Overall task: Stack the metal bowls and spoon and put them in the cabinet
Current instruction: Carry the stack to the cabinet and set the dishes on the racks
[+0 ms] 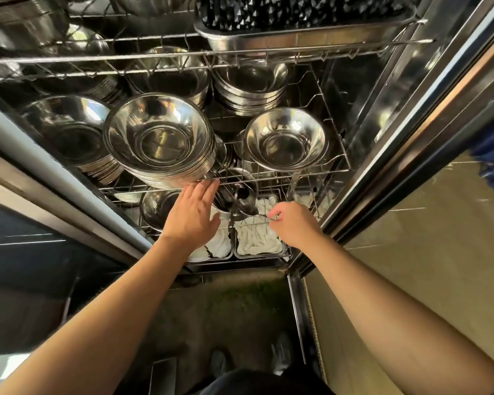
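Two hands in the cabinet (382,124): your right hand (293,223) pinches the spoon (250,211) by its thin, stiff, slippery handle; left hand (193,215) splayed, empty

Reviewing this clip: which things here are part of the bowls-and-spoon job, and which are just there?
Job:
stacked metal bowls
single bowl
spoon, pinched by right hand
utensil holder
left hand, open

Bystanders:
white cloths
black studded tray
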### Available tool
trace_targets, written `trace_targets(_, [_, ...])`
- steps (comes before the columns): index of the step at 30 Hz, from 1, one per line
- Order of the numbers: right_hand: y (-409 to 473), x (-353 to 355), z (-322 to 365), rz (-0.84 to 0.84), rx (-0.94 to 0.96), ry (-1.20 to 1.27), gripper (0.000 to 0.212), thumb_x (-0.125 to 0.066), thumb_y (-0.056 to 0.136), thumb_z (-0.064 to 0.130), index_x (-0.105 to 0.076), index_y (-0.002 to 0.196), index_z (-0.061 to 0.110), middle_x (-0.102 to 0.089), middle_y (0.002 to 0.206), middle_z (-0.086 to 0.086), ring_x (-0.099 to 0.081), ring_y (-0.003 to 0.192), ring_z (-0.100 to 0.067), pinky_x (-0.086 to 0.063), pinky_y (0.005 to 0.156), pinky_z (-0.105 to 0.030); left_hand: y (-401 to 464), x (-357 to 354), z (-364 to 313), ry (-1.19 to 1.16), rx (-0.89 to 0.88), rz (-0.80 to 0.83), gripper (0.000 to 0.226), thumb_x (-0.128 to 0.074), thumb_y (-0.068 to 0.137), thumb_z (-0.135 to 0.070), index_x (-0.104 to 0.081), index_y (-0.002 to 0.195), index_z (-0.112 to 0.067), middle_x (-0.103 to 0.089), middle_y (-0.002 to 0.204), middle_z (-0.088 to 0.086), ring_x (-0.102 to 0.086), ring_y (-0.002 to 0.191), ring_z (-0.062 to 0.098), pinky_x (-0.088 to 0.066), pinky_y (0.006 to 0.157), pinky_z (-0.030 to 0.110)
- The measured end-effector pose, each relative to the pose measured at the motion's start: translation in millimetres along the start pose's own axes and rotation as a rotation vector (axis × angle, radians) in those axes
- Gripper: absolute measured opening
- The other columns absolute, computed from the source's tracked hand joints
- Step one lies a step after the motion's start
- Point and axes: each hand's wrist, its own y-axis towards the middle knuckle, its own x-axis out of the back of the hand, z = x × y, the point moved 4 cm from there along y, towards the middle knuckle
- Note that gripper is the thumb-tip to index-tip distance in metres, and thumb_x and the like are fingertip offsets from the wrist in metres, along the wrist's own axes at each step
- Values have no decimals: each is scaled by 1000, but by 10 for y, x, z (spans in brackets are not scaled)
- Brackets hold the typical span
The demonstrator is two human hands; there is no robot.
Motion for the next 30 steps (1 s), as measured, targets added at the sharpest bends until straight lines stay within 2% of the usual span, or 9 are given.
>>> trace_targets(4, [324,-159,61,-7,-91,-2,17,-62,91,7,-74,100,15,-71,101,-5,-66,72,-19,-51,56,-27,6,36,-16,-28,-19,-25,76,-60,90,-36,-27,154,-12,-42,153,11,-35,141,29,-25,121,44])
trace_targets(7, [545,-307,119,36,-159,-56,19,-55,88,-2,-67,81,10,-66,82,-7,-64,67,-22,-44,47,-24,-8,34,-19,-43,-20,-38,75,-60,89,-34,-30,153,-10,-44,151,12,-36,139,30,-24,121,42])
trace_targets(12, [845,-451,232,6,-232,-110,8,-62,86,-1,-67,89,5,-69,95,-15,-57,66,-27,-43,53,-29,-4,22,0,-43,-26,-30,75,-59,89,-33,-30,153,-8,-43,152,12,-35,140,30,-22,121,42])
trace_targets(16, [1014,-580,290,34,-270,-94,19,-64,88,1,-66,106,0,-69,110,-15,-67,96,-32,-46,63,-30,-5,30,-12,-50,-29,-40,75,-61,88,-31,-31,153,-8,-44,150,11,-38,137,29,-25,120,42])
trace_targets(21, [1118,-727,351,141,-258,-57,30,-60,91,5,-60,119,-4,-62,123,-20,-65,107,-35,-53,75,-33,-14,49,-21,-67,-32,-62,74,-63,88,-27,-32,152,-7,-47,148,10,-39,135,28,-28,119,40])
trace_targets(24, [1138,-775,332,179,-189,-39,11,-54,90,1,-64,92,1,-65,101,-18,-66,90,-32,-49,66,-30,-13,49,-13,-74,-27,-65,74,-64,87,-26,-33,152,-7,-48,147,10,-40,134,27,-27,118,39])
trace_targets(27, [1131,-803,295,203,-105,-68,34,-53,91,8,-43,59,11,-51,68,-6,-51,60,-23,-34,50,-23,-14,55,-18,-80,-27,-71,74,-65,86,-26,-35,151,-7,-49,146,11,-41,132,27,-28,117,39])
trace_targets(29, [1088,-814,286,203,-24,-105,41,-52,95,21,-42,57,13,-48,66,-3,-53,63,-25,-30,49,-24,-14,61,-22,-82,-30,-73,74,-65,86,-26,-36,150,-6,-50,145,11,-42,131,28,-30,117,40])
trace_targets(30, [1062,-828,285,205,22,-135,42,-48,99,27,-46,60,12,-51,75,-4,-57,73,-28,-34,55,-24,-14,61,-21,-82,-29,-69,74,-65,86,-26,-36,150,-6,-50,145,11,-43,132,28,-31,117,41])
